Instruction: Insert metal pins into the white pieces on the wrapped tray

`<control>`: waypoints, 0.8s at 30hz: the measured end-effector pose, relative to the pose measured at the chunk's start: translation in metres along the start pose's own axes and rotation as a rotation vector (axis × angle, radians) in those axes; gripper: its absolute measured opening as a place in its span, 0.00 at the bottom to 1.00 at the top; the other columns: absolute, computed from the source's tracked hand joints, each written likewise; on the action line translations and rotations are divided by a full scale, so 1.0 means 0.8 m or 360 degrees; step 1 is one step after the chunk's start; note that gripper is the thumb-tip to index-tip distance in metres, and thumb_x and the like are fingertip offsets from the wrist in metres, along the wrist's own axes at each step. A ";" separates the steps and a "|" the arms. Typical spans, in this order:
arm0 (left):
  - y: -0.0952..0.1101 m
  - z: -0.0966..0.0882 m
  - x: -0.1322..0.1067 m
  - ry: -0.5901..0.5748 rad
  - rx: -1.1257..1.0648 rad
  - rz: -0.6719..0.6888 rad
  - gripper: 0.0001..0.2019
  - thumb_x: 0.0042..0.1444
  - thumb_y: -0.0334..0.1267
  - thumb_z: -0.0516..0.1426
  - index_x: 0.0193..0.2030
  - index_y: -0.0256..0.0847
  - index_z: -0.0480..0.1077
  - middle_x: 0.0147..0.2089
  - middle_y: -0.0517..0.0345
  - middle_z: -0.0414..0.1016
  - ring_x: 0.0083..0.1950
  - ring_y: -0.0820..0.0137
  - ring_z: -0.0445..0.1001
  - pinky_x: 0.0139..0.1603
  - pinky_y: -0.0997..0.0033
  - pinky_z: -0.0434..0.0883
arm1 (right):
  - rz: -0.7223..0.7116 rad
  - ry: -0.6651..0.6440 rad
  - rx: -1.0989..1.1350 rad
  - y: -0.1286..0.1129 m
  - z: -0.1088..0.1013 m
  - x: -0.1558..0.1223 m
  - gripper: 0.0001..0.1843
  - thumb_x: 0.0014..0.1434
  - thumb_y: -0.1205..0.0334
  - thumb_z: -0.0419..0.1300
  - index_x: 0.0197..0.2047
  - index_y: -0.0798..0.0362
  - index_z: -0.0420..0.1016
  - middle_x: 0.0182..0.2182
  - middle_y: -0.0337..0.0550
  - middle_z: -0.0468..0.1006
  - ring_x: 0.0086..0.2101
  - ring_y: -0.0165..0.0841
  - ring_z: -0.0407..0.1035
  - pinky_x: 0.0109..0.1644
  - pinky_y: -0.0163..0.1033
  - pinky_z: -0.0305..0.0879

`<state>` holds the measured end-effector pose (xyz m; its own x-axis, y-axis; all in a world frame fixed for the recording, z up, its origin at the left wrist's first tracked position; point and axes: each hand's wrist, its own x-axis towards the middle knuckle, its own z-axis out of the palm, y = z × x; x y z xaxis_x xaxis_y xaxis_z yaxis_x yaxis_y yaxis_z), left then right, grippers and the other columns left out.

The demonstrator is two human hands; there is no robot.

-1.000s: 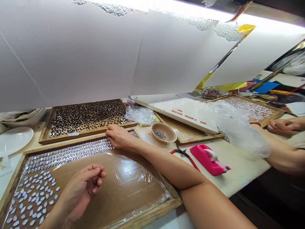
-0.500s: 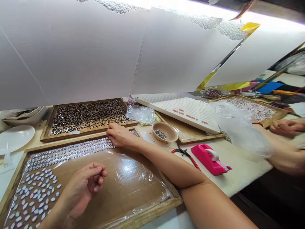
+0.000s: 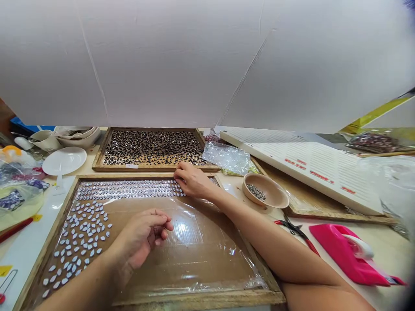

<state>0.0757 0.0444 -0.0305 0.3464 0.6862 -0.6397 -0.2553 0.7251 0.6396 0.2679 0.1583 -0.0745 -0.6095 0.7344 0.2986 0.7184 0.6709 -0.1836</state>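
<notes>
A wooden-framed tray (image 3: 197, 298) lined with clear film lies before me. Neat rows of small pale leaf-shaped pieces (image 3: 129, 188) run along its far side; loose ones (image 3: 84, 233) are scattered at the left. My right hand (image 3: 194, 181) rests at the right end of the rows, fingertips pinched down by the film. What they hold, if anything, is hidden. Over the bare middle of the tray hovers my left hand (image 3: 145, 235), thumb and fingers curled together. Anything between these fingertips is too small to name.
Behind stands a tray of dark beads (image 3: 152, 149). To the right are a bowl (image 3: 275, 192) of small metallic bits, red-handled pliers (image 3: 301, 233), a pink tape dispenser (image 3: 343, 255) and a white slotted board (image 3: 308, 168). A white plate (image 3: 65, 160) lies left. A white panel (image 3: 181, 65) hangs low overhead.
My view has swung left, so the tray and both hands appear further right and the neighbouring person's arms have left the picture. Both hands keep nearly the same pose over the tray.
</notes>
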 end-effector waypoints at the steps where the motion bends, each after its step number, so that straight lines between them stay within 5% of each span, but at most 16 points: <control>1: 0.000 0.000 0.000 0.0004 0.0000 0.0000 0.02 0.47 0.30 0.56 0.28 0.35 0.66 0.25 0.58 0.69 0.21 0.80 0.63 0.20 0.79 0.51 | -0.0005 0.0000 -0.0012 0.000 0.000 0.000 0.07 0.56 0.70 0.50 0.31 0.57 0.69 0.33 0.46 0.64 0.34 0.32 0.58 0.36 0.36 0.55; 24: 0.000 0.002 -0.001 0.0004 0.0028 -0.0006 0.03 0.46 0.33 0.57 0.28 0.35 0.66 0.26 0.59 0.69 0.21 0.81 0.62 0.20 0.80 0.50 | -0.0038 -0.0096 -0.0088 -0.006 -0.007 0.002 0.10 0.57 0.71 0.49 0.31 0.58 0.71 0.33 0.47 0.66 0.33 0.32 0.58 0.37 0.36 0.55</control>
<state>0.0766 0.0440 -0.0294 0.3448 0.6836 -0.6433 -0.2379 0.7266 0.6446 0.2655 0.1560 -0.0682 -0.6445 0.7242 0.2451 0.7198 0.6828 -0.1247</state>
